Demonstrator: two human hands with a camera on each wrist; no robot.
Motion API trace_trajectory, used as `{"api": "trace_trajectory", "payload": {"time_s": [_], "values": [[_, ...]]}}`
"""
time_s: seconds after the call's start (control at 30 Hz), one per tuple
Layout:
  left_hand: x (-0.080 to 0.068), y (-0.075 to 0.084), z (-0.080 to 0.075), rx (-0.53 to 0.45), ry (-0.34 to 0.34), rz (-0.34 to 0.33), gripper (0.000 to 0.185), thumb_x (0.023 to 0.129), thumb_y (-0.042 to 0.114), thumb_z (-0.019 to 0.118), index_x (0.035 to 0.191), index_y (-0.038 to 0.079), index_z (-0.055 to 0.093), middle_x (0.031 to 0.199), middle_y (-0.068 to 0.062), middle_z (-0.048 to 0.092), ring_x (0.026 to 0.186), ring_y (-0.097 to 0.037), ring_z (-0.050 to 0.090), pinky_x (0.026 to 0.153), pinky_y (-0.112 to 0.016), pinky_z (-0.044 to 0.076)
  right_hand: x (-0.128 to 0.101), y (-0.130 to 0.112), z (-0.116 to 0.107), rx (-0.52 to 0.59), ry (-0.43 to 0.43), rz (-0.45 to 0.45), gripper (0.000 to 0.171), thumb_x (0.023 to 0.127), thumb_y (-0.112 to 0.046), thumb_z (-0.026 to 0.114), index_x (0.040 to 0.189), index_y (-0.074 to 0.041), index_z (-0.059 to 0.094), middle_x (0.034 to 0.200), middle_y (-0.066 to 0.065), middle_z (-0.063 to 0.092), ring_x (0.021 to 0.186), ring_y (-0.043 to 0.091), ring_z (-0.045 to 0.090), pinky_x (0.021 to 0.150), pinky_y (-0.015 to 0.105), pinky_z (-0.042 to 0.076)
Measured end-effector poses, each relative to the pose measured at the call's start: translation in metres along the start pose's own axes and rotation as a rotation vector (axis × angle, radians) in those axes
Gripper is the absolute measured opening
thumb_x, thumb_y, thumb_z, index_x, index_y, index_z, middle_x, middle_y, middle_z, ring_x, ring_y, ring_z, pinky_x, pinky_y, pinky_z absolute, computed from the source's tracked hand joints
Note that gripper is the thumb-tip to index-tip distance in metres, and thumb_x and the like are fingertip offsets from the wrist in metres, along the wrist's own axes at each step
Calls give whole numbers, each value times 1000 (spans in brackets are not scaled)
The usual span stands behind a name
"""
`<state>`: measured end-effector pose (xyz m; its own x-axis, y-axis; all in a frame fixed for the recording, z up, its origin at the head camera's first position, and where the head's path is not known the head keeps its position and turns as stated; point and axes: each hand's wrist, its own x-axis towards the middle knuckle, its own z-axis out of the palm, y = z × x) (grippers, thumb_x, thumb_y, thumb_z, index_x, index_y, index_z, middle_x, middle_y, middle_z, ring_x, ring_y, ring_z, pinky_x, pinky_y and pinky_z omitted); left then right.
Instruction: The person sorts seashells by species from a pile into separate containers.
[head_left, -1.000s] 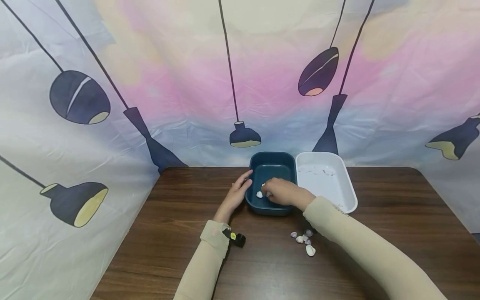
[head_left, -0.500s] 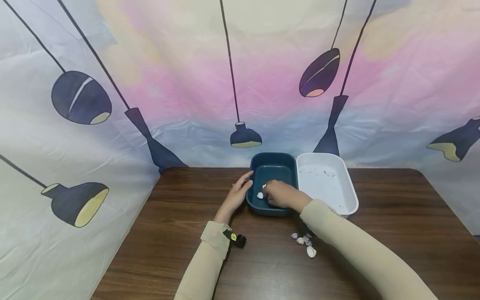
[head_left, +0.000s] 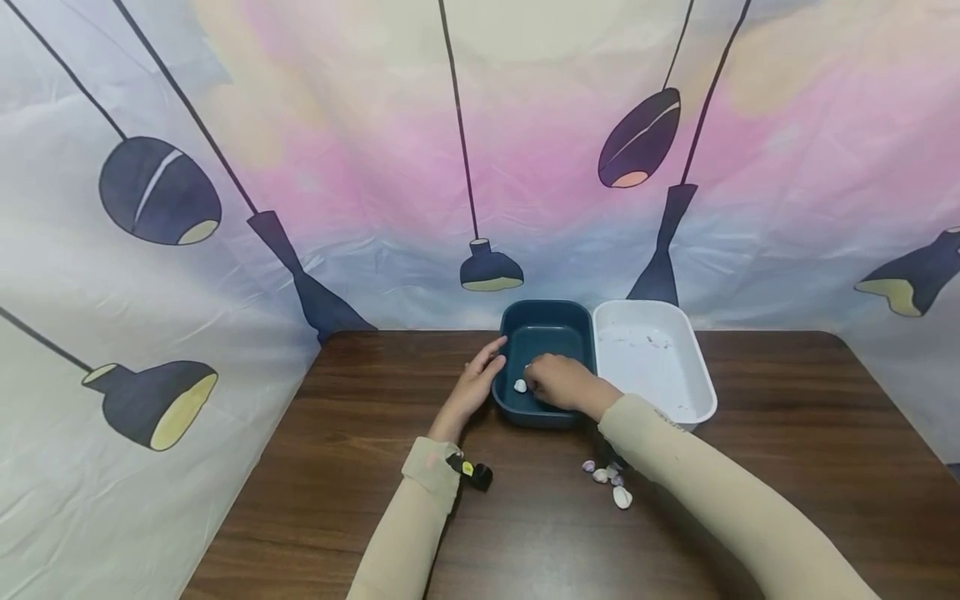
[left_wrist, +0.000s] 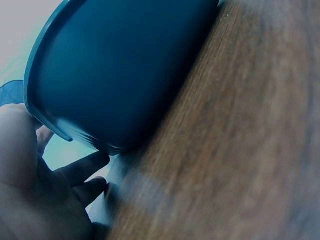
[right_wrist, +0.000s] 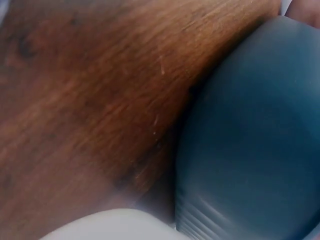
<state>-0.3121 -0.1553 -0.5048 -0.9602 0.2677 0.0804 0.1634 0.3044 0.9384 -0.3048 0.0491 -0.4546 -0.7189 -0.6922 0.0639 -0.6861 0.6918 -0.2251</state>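
Observation:
A dark blue tray (head_left: pixel 545 327) stands at the table's far side, and a white shell (head_left: pixel 520 386) lies inside it near the left wall. My right hand (head_left: pixel 558 383) reaches into this tray with its fingers curled. A small pale shell (head_left: pixel 528 367) shows at its fingertips, apparently pinched. My left hand (head_left: pixel 476 387) rests outside the tray's left wall, fingers straight against the rim. In the left wrist view those fingers (left_wrist: pixel 75 172) lie beside the tray's outer wall (left_wrist: pixel 125 75). The right wrist view shows only the blue tray's outer wall (right_wrist: pixel 250 140) and the wooden table (right_wrist: pixel 90 100).
A white tray (head_left: pixel 693 392) touches the blue one on its right. Several small shells (head_left: pixel 609 483) lie in a loose pile on the table (head_left: pixel 360 500) under my right forearm. A printed cloth backdrop (head_left: pixel 300 167) closes in the back and left.
Both hands stay almost where they were. The right hand has edged slightly left inside the blue tray.

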Motion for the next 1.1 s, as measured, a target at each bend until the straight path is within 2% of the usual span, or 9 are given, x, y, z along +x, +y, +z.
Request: {"api": "trace_trajectory", "payload": {"time_s": [0.07, 0.27, 0.37, 0.47, 0.7, 1.1], "values": [[-1, 4, 0, 0, -11, -11, 48, 107, 32, 41, 154, 20, 37, 156, -10, 37, 144, -30, 32, 116, -56, -13, 0, -1, 0, 6, 4, -1, 4, 86, -10, 76, 89, -11, 73, 84, 0, 66, 73, 14, 59, 68, 33, 53], [-16, 31, -3, 13, -42, -6, 46, 108, 23, 41, 153, 12, 37, 154, -16, 39, 142, -34, 34, 116, -60, -9, -4, -2, -4, 26, 0, -17, 4, 88, -16, 74, 90, -12, 74, 84, -2, 65, 72, 12, 58, 68, 32, 53], [-18, 36, -4, 9, -44, -2, 46, 108, 23, 41, 152, 12, 38, 154, -16, 38, 142, -34, 34, 116, -59, -9, -7, -3, -9, 6, 7, -36, 6, 89, -16, 71, 92, -12, 75, 84, -2, 65, 72, 11, 57, 67, 31, 53], [-16, 35, -4, 9, -39, 3, 47, 108, 24, 41, 152, 12, 38, 154, -15, 39, 142, -34, 34, 116, -59, -9, -10, -4, -14, -7, 16, -57, 8, 90, -17, 71, 95, -13, 75, 87, -2, 67, 74, 11, 59, 68, 31, 53], [0, -2, 3, 11, 46, 23, 46, 106, 37, 44, 150, 25, 44, 151, -6, 44, 140, -27, 38, 117, -56, -11, -27, -8, -27, -11, 49, -79, 10, 89, -14, 71, 98, -11, 75, 89, 0, 68, 77, 14, 62, 69, 33, 54], [-1, 0, 3, 21, 56, 9, 45, 105, 37, 45, 149, 27, 45, 150, -6, 45, 139, -27, 39, 118, -54, -9, -60, -13, -44, 4, 158, -98, 7, 89, -14, 70, 93, -19, 72, 86, -7, 64, 73, 7, 55, 67, 29, 51]]}}
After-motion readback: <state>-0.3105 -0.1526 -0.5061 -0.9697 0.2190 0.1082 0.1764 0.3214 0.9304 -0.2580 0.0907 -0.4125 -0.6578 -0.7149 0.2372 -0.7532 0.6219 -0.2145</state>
